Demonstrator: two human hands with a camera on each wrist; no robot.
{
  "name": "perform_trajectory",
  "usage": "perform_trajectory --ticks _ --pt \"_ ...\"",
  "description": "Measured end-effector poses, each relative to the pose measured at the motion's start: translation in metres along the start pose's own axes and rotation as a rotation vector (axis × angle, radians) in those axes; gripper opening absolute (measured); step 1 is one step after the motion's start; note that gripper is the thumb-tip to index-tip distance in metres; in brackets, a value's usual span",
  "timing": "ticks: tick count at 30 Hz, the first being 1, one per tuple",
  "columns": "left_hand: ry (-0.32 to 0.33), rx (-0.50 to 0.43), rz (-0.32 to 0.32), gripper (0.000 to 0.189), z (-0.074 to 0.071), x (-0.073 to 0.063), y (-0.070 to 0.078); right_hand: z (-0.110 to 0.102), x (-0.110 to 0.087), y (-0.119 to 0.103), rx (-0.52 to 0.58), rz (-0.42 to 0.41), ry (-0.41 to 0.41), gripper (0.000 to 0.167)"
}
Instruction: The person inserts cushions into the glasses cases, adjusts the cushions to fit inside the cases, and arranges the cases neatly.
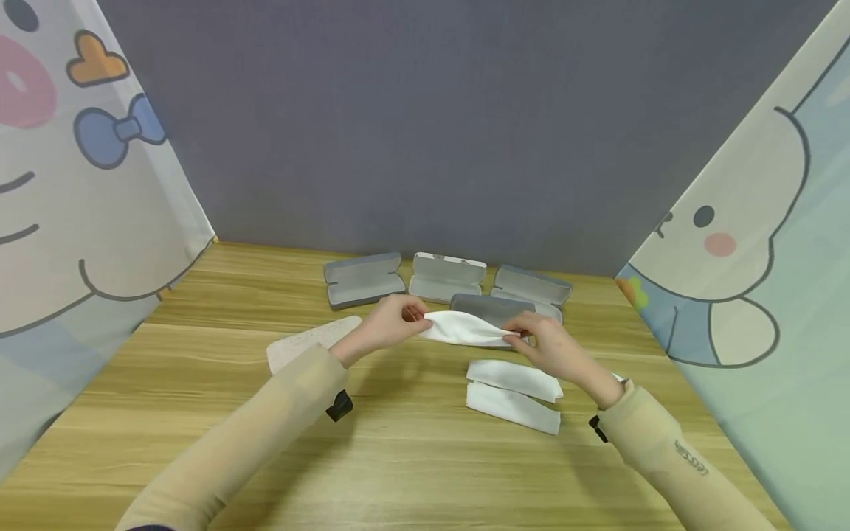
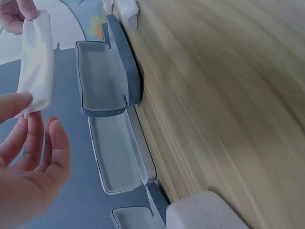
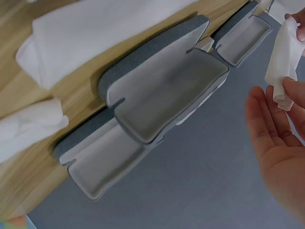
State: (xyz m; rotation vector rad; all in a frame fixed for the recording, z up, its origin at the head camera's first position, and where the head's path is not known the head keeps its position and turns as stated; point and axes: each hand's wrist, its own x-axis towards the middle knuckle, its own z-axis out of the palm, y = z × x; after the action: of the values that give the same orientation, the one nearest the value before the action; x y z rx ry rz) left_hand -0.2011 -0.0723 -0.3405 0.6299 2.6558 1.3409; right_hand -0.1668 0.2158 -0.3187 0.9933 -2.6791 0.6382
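Observation:
Both hands pinch a folded white cloth, stretched between them above the table. The left hand grips one end between thumb and fingers, and the right hand pinches the other. Behind and below the cloth, a grey glasses case stands with its lid up, partly covered by the cloth. In the left wrist view the cloth looks like a flat, layered strip. Two more folded white cloths lie side by side in front of the right hand.
At the back stand more glasses cases with lids up: a grey one, a white one and another grey one. A pale, speckled shut case lies beside the left forearm. A dark grey wall closes off the table's rear.

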Motion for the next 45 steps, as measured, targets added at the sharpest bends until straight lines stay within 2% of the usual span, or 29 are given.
perform_trajectory --ticks 7,16,21,32,39,45 --pt "0.01 -0.047 -0.004 0.022 0.005 0.017 0.007 -0.009 0.002 0.007 -0.03 0.025 0.032 0.009" --pt "0.035 -0.086 -0.036 0.025 0.018 0.034 0.014 -0.019 0.006 0.02 -0.046 0.127 -0.01 0.011" --pt "0.056 -0.09 -0.015 0.025 0.025 0.041 0.015 -0.019 0.006 0.029 -0.048 0.144 -0.012 0.012" --pt "0.076 -0.039 0.013 0.018 0.043 0.051 0.008 -0.014 0.006 0.045 -0.06 0.192 -0.056 0.013" --pt "0.093 -0.021 -0.027 0.017 0.054 0.059 0.005 -0.006 0.007 0.056 -0.056 0.238 -0.108 0.015" --pt "0.145 0.036 -0.079 0.016 0.065 0.064 0.0 0.003 0.008 0.063 -0.07 0.26 -0.112 0.016"
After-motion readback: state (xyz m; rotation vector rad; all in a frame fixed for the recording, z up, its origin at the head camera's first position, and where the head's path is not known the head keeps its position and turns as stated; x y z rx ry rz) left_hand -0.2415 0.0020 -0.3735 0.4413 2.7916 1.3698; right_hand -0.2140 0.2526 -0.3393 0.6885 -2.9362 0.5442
